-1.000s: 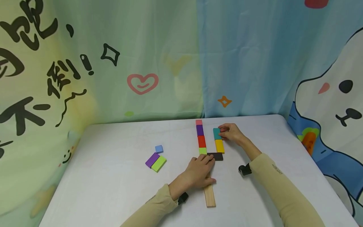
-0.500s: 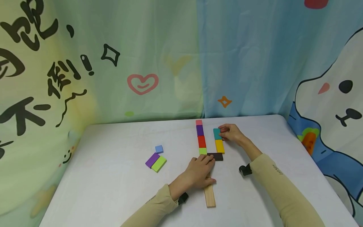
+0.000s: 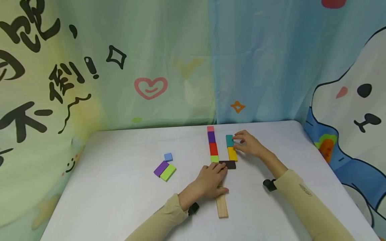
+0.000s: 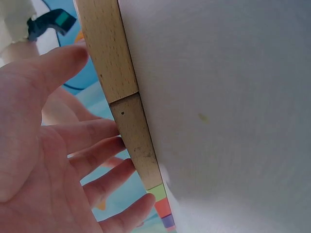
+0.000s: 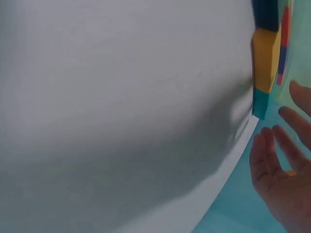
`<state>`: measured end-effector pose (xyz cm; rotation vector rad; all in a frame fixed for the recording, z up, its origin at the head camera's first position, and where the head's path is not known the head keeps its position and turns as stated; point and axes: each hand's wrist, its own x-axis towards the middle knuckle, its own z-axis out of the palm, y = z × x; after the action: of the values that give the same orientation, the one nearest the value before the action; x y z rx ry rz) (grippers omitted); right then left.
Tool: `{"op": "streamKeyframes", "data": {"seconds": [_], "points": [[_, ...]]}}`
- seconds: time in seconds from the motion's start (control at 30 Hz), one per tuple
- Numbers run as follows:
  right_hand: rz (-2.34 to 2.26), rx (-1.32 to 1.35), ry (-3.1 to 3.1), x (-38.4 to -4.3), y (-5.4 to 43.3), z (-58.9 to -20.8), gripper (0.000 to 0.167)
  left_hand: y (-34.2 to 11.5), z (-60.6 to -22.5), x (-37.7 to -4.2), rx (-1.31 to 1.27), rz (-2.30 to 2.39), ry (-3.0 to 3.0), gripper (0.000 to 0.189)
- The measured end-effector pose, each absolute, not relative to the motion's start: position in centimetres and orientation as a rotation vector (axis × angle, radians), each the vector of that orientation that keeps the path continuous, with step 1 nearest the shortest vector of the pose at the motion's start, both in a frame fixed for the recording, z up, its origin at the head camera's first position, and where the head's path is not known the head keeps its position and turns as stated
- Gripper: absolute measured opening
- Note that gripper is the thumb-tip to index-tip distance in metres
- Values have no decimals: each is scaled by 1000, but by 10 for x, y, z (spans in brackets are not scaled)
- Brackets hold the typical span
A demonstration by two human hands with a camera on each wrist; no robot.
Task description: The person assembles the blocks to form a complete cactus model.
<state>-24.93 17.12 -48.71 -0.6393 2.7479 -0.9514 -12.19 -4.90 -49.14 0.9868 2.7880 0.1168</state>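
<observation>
Stiffness and light weight are probably making the teal block [image 3: 229, 141] easy to pinch by its two long sides, while its smooth face is likely leaving it prone to sliding if nudged. It is showing a flat, even teal colour with straight edges, and it is lying on the white table [image 3: 120, 194], end to end with the yellow block [image 3: 232, 154], whose near end is meeting the black block [image 3: 228, 164]. The right hand [image 3: 249, 144] is hovering just beside the teal and yellow blocks, its grip standing wide and holding nothing. The left hand [image 3: 210, 181] is resting its extended fingers against the plain wooden blocks [image 3: 222, 206], its grip clasping nothing.
</observation>
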Motion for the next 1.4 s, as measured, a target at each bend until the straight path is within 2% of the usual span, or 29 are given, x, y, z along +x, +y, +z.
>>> {"op": "streamKeyframes", "data": {"seconds": [0.3,0.6,0.87,1.13,1.27,1.4], "points": [[-630,-922,2760,-239,163,-487,43,-50,-490,-123,981,115,2794,74],[-597,-902,2755,-238,159,-484,36,-49,-491,-122,976,113,2810,74],[-651,-909,2761,-239,163,-486,38,-47,-490,-125,1019,51,2842,73],[-643,-883,2762,-235,170,-488,40,-42,-483,-131,1059,97,2915,62],[-654,-907,2776,-234,171,-489,40,-61,-467,-129,971,184,3027,51],[-657,-919,2781,-234,169,-490,40,-110,-447,-126,668,190,3152,47]]}}
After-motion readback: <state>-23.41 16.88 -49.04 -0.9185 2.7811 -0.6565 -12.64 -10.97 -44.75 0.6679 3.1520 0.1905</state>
